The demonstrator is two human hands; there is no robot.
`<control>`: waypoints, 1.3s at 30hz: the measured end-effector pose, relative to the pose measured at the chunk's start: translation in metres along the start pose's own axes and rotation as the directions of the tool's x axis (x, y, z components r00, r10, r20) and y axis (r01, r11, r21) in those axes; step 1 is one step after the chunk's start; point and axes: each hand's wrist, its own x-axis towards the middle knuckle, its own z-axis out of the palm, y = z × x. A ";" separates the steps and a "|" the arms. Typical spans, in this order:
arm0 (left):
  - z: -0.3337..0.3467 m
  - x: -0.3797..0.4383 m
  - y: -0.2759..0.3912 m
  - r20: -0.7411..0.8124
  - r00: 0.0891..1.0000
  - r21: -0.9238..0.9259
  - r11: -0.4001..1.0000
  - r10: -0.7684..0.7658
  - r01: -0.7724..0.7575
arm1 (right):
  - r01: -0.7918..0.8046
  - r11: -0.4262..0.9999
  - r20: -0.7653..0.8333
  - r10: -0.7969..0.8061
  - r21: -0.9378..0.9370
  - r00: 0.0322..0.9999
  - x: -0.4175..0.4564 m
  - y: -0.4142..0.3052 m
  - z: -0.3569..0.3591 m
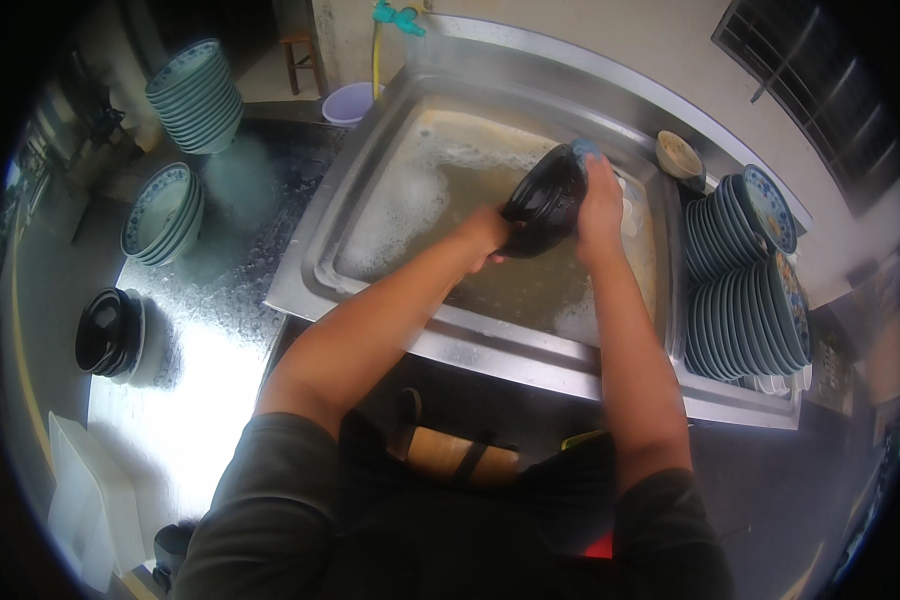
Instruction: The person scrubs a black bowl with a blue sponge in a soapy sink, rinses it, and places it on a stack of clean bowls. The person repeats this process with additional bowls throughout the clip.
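Observation:
Above the murky, sudsy water of a stainless steel sink (322, 292), a glossy black bowl (544, 202) is held tilted on its side. My left hand (489, 232) grips its lower left edge. On the other side my right hand (601, 195) presses a bluish scrubbing pad (585, 150) against the bowl's upper rim. Some fingers of both hands are hidden behind the bowl. Pale dishes (630, 214) show partly in the water beyond my right hand.
Stacked patterned bowls (195, 97), more patterned bowls (165, 214) and black bowls (105, 330) stand on the wet metal table at left. Rows of plates (742, 322) and a beige bowl (677, 154) line the sink's right ledge. A teal tap (399, 16) is at the back.

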 end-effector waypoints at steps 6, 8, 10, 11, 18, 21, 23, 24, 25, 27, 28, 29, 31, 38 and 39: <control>0.002 -0.001 0.003 0.030 0.999 0.090 0.995 0.027 -0.029 | -0.377 0.854 0.121 0.358 0.358 0.926 0.027 0.033 -0.024; 0.003 0.000 0.002 0.008 0.999 0.069 0.997 0.038 -0.038 | -0.418 0.814 0.176 0.380 0.402 0.908 0.030 0.036 -0.024; 0.002 0.000 0.001 0.010 0.999 0.056 0.998 0.035 -0.036 | -0.458 0.788 0.226 0.399 0.412 0.889 0.029 0.036 -0.024; 0.002 0.000 0.001 0.011 0.999 0.050 0.998 0.034 -0.034 | -0.477 0.774 0.250 0.407 0.415 0.878 0.029 0.037 -0.023; 0.004 -0.004 0.007 0.068 0.996 0.025 0.998 0.050 -0.052 | -0.554 0.691 0.270 0.485 0.464 0.832 0.023 0.049 -0.017; 0.005 -0.003 0.006 0.014 0.997 -0.008 0.997 0.074 -0.074 | -0.547 0.700 0.278 0.472 0.458 0.837 0.023 0.051 -0.015; 0.008 0.001 0.003 -0.032 0.995 -0.036 0.994 0.098 -0.099 | -0.561 0.693 0.314 0.465 0.453 0.828 0.022 0.054 -0.015; 0.010 0.010 -0.002 -0.045 0.989 -0.037 0.990 0.138 -0.139 | -0.578 0.667 0.326 0.478 0.470 0.816 0.024 0.059 -0.018; 0.007 0.019 -0.008 -0.068 0.982 -0.040 0.983 0.176 -0.179 | -0.601 0.637 0.348 0.491 0.483 0.799 0.026 0.066 -0.015; 0.003 0.030 -0.013 -0.099 0.972 -0.037 0.975 0.213 -0.218 | -0.629 0.598 0.393 0.492 0.496 0.777 0.027 0.073 -0.014; 0.002 0.031 -0.013 -0.106 0.971 -0.032 0.975 0.214 -0.218 | -0.635 0.590 0.416 0.480 0.498 0.772 0.027 0.073 -0.014; 0.001 0.032 -0.013 -0.114 0.970 -0.026 0.975 0.215 -0.219 | -0.641 0.582 0.438 0.468 0.500 0.767 0.026 0.074 -0.014; 0.002 0.026 -0.008 -0.133 0.968 -0.036 0.975 0.215 -0.221 | -0.621 0.596 0.388 0.485 0.509 0.784 0.024 0.071 -0.016; -0.001 0.023 -0.003 -0.199 0.955 -0.047 0.971 0.220 -0.233 | -0.615 0.622 0.354 0.504 0.484 0.788 0.017 0.055 -0.011; -0.001 0.023 -0.002 -0.196 0.956 -0.050 0.971 0.219 -0.233 | -0.611 0.632 0.335 0.511 0.477 0.791 0.017 0.054 -0.011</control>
